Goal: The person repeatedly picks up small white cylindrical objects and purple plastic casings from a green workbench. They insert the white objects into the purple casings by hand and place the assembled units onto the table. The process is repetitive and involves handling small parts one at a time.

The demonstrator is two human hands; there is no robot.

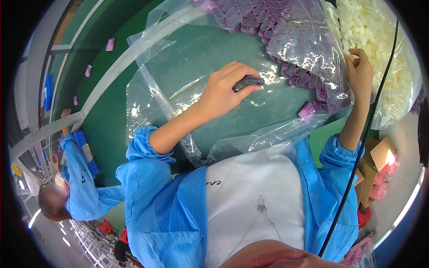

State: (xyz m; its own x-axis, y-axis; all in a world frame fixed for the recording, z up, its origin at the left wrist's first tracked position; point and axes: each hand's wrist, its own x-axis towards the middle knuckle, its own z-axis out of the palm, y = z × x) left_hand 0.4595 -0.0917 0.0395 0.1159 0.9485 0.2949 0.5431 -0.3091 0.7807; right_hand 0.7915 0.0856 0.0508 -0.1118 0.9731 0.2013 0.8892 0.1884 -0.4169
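A glossy, crinkled clear plastic bag point(178, 85) is seen mid-frame; the small dark case point(249, 82) looks smooth, matt plastic.

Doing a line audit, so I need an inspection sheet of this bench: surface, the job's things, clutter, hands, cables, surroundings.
Surface: green bench, largely covered by a clear plastic bag.
Job's things: small dark oblong piece; purple oblong pieces heaped in a bag; white foam pieces in another.
Clutter: stray purple pieces along the belt.
Hands: left hand grips the dark piece; right hand reaches into the foam bag, grip unclear.
Cables: black cable hanging at the right.
Surroundings: co-worker in blue coat at the left; cardboard boxes at the right.
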